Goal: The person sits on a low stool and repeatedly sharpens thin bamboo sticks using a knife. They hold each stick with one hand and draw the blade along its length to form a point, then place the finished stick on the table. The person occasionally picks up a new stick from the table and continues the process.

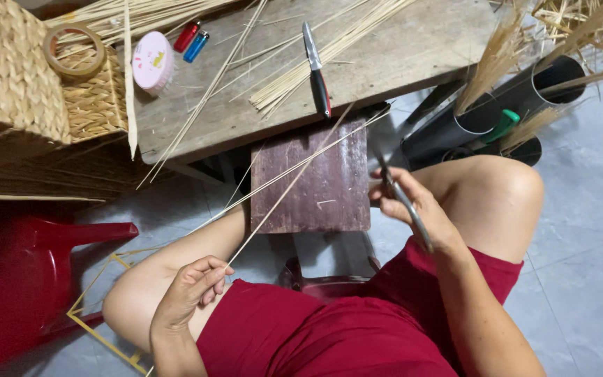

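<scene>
My left hand [191, 287] pinches the near end of a thin bamboo strip [294, 176] above my left thigh. The strip runs up and to the right across a dark red wooden block [315, 192] toward the bench. A second strip [273, 187] lies alongside it. My right hand [413, 209] grips a slim metal blade [407, 206] over my right knee, its tip pointing toward the block. A black-handled knife [317, 70] lies on the wooden bench [413, 42] among loose bamboo strips [315, 59].
Woven baskets [15, 77] with a tape roll [75, 50] stand at upper left. A pink round case [153, 61] and two lighters [191, 40] lie on the bench. Black tubes [511, 112] holding straw stand at upper right. A red plastic stool [15, 279] is at left.
</scene>
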The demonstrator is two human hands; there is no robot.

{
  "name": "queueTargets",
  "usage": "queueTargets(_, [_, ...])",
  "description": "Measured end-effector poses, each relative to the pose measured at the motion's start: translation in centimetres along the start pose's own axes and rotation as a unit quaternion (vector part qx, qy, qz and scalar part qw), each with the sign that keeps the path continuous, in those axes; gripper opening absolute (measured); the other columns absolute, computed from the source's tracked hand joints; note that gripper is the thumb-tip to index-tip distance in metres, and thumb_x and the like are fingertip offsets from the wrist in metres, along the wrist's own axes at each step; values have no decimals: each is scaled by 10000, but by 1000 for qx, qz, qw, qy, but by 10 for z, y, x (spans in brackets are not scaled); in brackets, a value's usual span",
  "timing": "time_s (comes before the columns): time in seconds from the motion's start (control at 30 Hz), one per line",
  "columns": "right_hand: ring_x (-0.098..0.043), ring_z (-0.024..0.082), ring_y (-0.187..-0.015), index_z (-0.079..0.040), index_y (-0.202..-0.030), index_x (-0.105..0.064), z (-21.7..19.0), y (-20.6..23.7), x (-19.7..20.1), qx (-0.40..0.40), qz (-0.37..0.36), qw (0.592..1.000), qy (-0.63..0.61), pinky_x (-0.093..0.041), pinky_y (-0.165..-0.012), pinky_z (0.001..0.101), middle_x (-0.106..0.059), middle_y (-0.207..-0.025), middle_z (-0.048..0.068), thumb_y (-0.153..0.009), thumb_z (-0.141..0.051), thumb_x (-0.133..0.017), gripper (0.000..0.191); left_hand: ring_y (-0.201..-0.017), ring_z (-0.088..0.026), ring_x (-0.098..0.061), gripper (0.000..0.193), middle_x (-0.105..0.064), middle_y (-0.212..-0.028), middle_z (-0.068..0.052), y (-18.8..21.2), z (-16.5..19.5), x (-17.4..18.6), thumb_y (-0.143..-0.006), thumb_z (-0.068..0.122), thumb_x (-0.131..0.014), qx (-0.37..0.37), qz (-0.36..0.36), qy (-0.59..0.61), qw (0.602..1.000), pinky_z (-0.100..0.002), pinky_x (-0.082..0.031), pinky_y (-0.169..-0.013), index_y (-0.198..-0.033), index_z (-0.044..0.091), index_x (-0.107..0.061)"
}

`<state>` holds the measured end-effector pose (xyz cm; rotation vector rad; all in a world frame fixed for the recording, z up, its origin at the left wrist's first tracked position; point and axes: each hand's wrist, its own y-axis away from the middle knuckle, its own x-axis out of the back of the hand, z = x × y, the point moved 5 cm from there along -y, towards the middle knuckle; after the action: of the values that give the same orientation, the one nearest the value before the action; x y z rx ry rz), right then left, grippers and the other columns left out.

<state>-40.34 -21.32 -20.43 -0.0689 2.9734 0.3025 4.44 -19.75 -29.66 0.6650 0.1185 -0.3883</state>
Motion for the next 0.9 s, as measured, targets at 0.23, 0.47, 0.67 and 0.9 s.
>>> queueTargets(0.23, [-593, 69, -946, -63, -1369, -646, 4, 21, 9, -52, -7, 999, -6, -535, -863, 230, -616, -994, -9, -822, -159, -850, 592, -474, -17, -452, 169, -619, -643, 11, -2, -8, -11, -955, 164, -671, 25, -63, -38, 997, -177, -319, -424, -981, 17, -749])
queueTargets(0.47, [-578, 35, -759, -40, -1238, -686, 10, 27, 22, -55, 79, 994, 43, -474, -653, 202, -681, -909, -36, -783, -129, -846, 490, -478, -13, -445, 154, -617, -642, 16, -3, -8, -14, -957, 149, -670, 29, -61, -51, 996, -179, -316, -433, -979, 27, -762])
queueTargets(0.67, [-569, 35, -829, -68, -1288, -658, -30, 5, 40, 45, 95, 979, 175, -462, -690, 189, -643, -971, -53, -859, -235, -805, 482, -474, -14, -448, 165, -619, -647, 16, -6, -7, -13, -972, 164, -653, 25, -56, -42, 997, -182, -308, -430, -994, 28, -743])
queueTargets(0.9, [-541, 81, -638, 7, -1219, -689, -76, -114, 104, 8, 172, 967, 190, -403, -493, 223, -618, -835, 20, -970, -284, -812, 402, -462, -8, -440, 177, -606, -645, 24, -6, -10, -8, -974, 187, -647, 30, -34, -34, 998, -177, -282, -417, -1017, 40, -737])
